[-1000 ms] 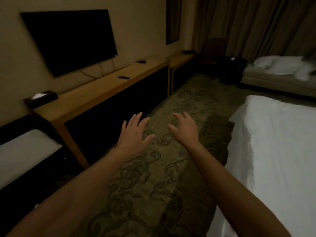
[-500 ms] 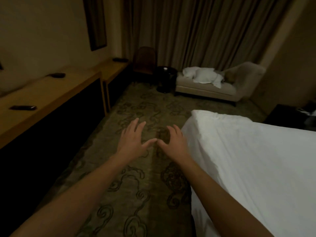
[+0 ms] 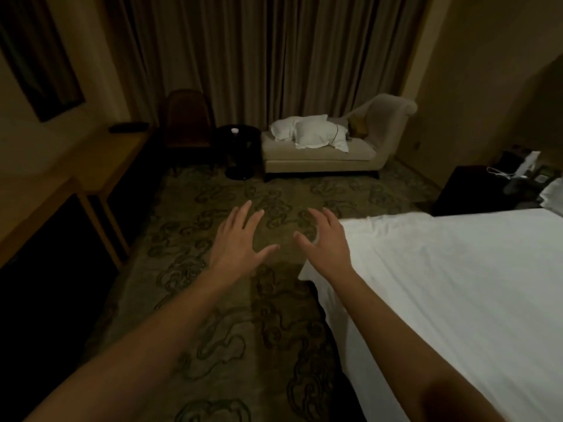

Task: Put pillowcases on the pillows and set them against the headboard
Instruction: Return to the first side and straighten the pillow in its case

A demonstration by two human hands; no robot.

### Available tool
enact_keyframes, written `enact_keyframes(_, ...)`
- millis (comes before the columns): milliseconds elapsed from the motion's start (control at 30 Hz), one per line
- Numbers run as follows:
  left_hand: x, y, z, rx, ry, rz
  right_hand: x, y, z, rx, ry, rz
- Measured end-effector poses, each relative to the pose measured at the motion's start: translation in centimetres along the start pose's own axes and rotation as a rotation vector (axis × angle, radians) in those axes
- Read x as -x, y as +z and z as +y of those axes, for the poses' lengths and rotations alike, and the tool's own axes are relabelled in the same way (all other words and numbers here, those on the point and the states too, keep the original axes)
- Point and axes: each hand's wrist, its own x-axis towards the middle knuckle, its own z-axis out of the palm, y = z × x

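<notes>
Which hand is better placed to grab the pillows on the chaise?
Neither by much: left hand and right hand are open, empty and level, far short of the pillows. Slight edge left; the right sits over the bed corner.

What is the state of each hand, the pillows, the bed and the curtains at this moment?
left hand: open, fingers spread, empty, held over the carpet.
right hand: open, empty, at the corner of the bed.
pillows: heaped on the chaise longue, not on the bed.
bed: covered with a white sheet, no pillow on the part in view.
curtains: drawn shut.
</notes>
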Motion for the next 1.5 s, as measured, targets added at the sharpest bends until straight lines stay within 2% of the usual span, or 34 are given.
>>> enact_keyframes(33,-7.3,3.0,-3.4,0.015,-0.029,-0.037,-7.7,3.6,0.9,-0.011,0.021,0.015)
enact_keyframes(100,-10.4,3.1,-3.8,0.012,-0.031,-0.021,-10.2,4.2,0.6,-0.030,0.017,-0.002)
enact_keyframes(133,-18.9,4.6,-6.8,0.036,-0.071,-0.020,-19.0,6.4,0.3,-0.044,0.001,0.029)
enact_keyframes(167,-21.4,4.7,-7.4,0.039,-0.067,-0.009,-21.3,6.9,0.2,-0.056,-0.016,0.005)
enact_keyframes(200,-22.1,4.1,-7.4,-0.002,-0.043,-0.016,-21.7,6.3,-0.3,-0.040,-0.029,0.015)
enact_keyframes(233,-28.6,5.6,-10.2,0.021,-0.046,-0.055,-28.5,8.4,-0.4,-0.042,0.002,0.027)
enact_keyframes(300,-30.4,5.7,-11.4,-0.019,-0.010,-0.039,-29.9,8.6,-0.8,-0.042,-0.002,-0.002)
enact_keyframes(333,-38.1,7.5,-13.8,0.019,-0.011,-0.057,-37.5,10.2,-0.3,-0.043,0.030,0.042)
enact_keyframes(400,-42.2,7.1,-14.5,0.000,0.037,-0.002,-40.9,9.6,-0.8,-0.031,-0.001,0.052)
enact_keyframes(433,-50.1,10.2,-16.6,0.027,0.071,-0.020,-48.0,11.7,0.6,0.008,0.032,0.114)
enact_keyframes(500,-53.7,10.4,-17.1,-0.032,0.122,0.015,-50.6,11.7,0.7,0.018,0.022,0.096)
enact_keyframes(533,-61.0,15.2,-19.0,0.042,0.140,-0.036,-56.5,15.1,3.4,0.059,0.110,0.147)
enact_keyframes(600,-63.3,16.4,-19.5,-0.004,0.200,-0.021,-57.9,15.6,3.8,0.018,0.151,0.133)
enact_keyframes(633,-70.0,19.4,-19.4,0.080,0.210,-0.065,-63.5,15.9,5.9,0.052,0.208,0.198)
enact_keyframes(700,-71.7,19.9,-18.7,0.068,0.269,-0.066,-65.2,15.0,6.4,0.080,0.207,0.199)
enact_keyframes(733,-79.3,22.2,-17.0,0.138,0.316,-0.140,-71.4,13.9,8.9,0.113,0.293,0.278)
enact_keyframes(800,-82.0,22.2,-15.7,0.163,0.352,-0.120,-73.7,12.7,9.6,0.121,0.312,0.312)
enact_keyframes(833,-89.0,25.5,-13.0,0.212,0.426,-0.169,-78.8,12.3,13.3,0.128,0.406,0.406)
enact_keyframes(900,-91.6,26.2,-11.2,0.174,0.504,-0.145,-80.8,11.9,14.2,0.108,0.443,0.404)
enact_keyframes(933,-96.3,30.6,-8.7,0.232,0.567,-0.187,-85.1,12.6,18.7,0.137,0.499,0.447)
enact_keyframes(967,-97.8,31.9,-7.6,0.217,0.634,-0.185,-86.4,12.6,20.1,0.135,0.510,0.426)
enact_keyframes(1000,-97.7,32.4,-7.4,0.194,0.642,-0.189,-86.4,12.5,20.3,0.126,0.530,0.418)
enact_keyframes(1033,-104.2,36.7,-4.6,0.240,0.656,-0.212,-92.4,12.0,25.4,0.141,0.549,0.456)
enact_keyframes(1100,-106.9,37.8,-3.2,0.239,0.640,-0.204,-94.6,10.9,26.6,0.150,0.541,0.446)
enact_keyframes(1133,-113.7,40.6,0.6,0.285,0.666,-0.203,-100.2,8.4,31.0,0.174,0.568,0.505)
enact_keyframes(1200,-115.9,41.3,2.0,0.264,0.699,-0.160,-101.8,7.1,31.8,0.176,0.556,0.522)
enact_keyframes(1233,-121.4,43.8,6.4,0.298,0.749,-0.197,-106.0,4.3,35.7,0.200,0.603,0.577)
enact_keyframes(1300,-123.1,44.7,8.0,0.268,0.782,-0.167,-107.0,3.4,36.3,0.193,0.612,0.571)
enact_keyframes(1333,-128.4,47.4,13.3,0.340,0.833,-0.224,-110.7,0.4,40.5,0.228,0.657,0.635)
enact_keyframes(1400,-130.2,48.1,15.8,0.379,0.885,-0.211,-111.7,-1.0,41.8,0.222,0.674,0.628)
enact_keyframes(1433,-134.7,52.2,20.8,0.456,0.961,-0.258,-114.9,-2.7,46.9,0.271,0.739,0.667)
enact_keyframes(1500,-136.3,53.6,22.8,0.472,1.038,-0.207,-115.5,-3.8,48.7,0.280,0.766,0.646)
